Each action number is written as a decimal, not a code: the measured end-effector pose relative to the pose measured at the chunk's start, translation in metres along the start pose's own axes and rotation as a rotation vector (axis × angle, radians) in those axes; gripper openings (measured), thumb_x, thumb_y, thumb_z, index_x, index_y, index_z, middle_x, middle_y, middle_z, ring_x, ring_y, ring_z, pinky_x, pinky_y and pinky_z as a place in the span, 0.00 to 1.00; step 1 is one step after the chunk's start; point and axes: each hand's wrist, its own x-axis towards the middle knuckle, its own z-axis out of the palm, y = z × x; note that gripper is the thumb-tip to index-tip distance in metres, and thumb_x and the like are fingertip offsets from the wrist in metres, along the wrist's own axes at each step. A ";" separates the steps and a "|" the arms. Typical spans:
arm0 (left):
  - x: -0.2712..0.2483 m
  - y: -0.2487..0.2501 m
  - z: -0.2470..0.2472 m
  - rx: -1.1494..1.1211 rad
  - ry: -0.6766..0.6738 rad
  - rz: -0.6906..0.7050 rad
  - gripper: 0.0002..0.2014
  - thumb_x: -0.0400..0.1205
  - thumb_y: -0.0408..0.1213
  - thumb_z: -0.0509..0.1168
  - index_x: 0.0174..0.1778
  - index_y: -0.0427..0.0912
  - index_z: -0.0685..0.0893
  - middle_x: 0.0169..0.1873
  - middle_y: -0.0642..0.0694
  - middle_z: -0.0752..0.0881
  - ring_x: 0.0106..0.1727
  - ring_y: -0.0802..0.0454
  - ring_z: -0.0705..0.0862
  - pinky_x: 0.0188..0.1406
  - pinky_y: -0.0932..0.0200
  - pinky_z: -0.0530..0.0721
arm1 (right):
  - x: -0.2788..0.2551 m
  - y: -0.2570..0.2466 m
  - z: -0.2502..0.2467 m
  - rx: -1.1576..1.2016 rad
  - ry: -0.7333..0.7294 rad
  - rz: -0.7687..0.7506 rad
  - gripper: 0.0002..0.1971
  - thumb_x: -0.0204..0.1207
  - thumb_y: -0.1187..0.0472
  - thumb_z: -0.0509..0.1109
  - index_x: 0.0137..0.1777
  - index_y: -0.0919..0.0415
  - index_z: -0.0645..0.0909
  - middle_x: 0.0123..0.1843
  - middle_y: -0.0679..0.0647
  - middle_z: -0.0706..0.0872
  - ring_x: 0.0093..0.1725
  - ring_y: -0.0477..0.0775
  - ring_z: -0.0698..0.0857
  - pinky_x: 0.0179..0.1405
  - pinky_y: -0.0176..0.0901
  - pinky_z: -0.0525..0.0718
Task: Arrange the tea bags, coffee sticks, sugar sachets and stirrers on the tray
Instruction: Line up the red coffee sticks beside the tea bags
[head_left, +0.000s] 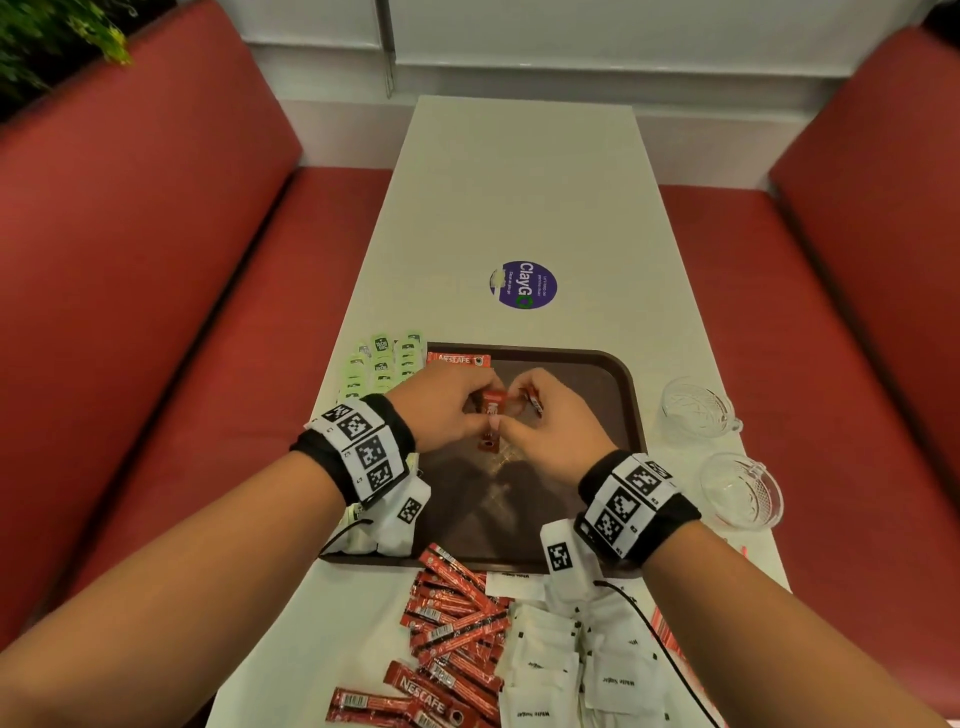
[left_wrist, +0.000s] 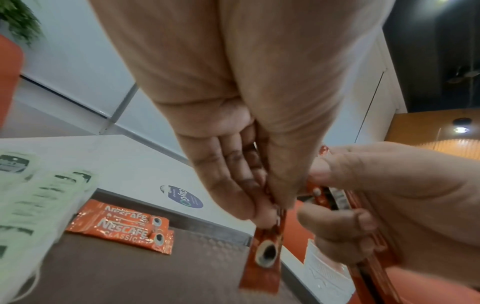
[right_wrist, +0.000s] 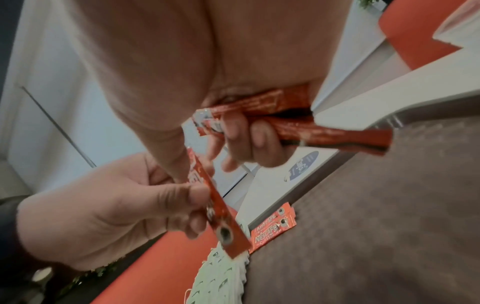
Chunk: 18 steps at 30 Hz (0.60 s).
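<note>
Both hands meet above the brown tray (head_left: 626, 395). My left hand (head_left: 447, 410) pinches one red coffee stick (left_wrist: 262, 255) that hangs down from its fingertips. My right hand (head_left: 550, 421) grips a small bundle of coffee sticks (right_wrist: 324, 131) in its curled fingers. Two coffee sticks (head_left: 458, 359) lie flat at the tray's far left corner. Green tea bags (head_left: 382, 364) are fanned out over the tray's left edge. Near me a heap of loose coffee sticks (head_left: 452, 639) and white sugar sachets (head_left: 561, 660) lies on the table (head_left: 519, 182).
Two clear glass cups (head_left: 698, 408) (head_left: 740, 491) stand right of the tray. A purple round sticker (head_left: 523, 285) marks the table beyond the tray. Red bench seats (head_left: 156, 312) run along both sides. Red-striped items (head_left: 667, 631) lie by my right forearm.
</note>
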 end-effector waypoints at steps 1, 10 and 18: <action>0.000 -0.002 -0.001 -0.084 0.037 -0.008 0.12 0.78 0.41 0.73 0.56 0.53 0.85 0.46 0.57 0.88 0.44 0.66 0.84 0.47 0.66 0.78 | 0.000 0.001 0.001 0.010 -0.006 0.011 0.14 0.75 0.51 0.77 0.57 0.50 0.79 0.52 0.44 0.85 0.52 0.44 0.83 0.51 0.37 0.79; 0.003 -0.023 -0.020 -0.207 0.043 -0.105 0.05 0.74 0.38 0.79 0.39 0.51 0.89 0.35 0.56 0.90 0.38 0.62 0.87 0.43 0.68 0.82 | 0.010 0.008 0.001 -0.063 0.016 0.022 0.05 0.82 0.53 0.71 0.47 0.51 0.85 0.36 0.42 0.85 0.39 0.40 0.81 0.40 0.37 0.75; 0.046 -0.062 -0.017 0.262 -0.023 -0.312 0.04 0.78 0.41 0.75 0.46 0.54 0.90 0.40 0.57 0.88 0.42 0.56 0.86 0.48 0.60 0.83 | 0.009 0.018 -0.001 -0.024 -0.058 0.155 0.09 0.85 0.63 0.59 0.54 0.53 0.81 0.48 0.49 0.88 0.46 0.50 0.86 0.44 0.40 0.82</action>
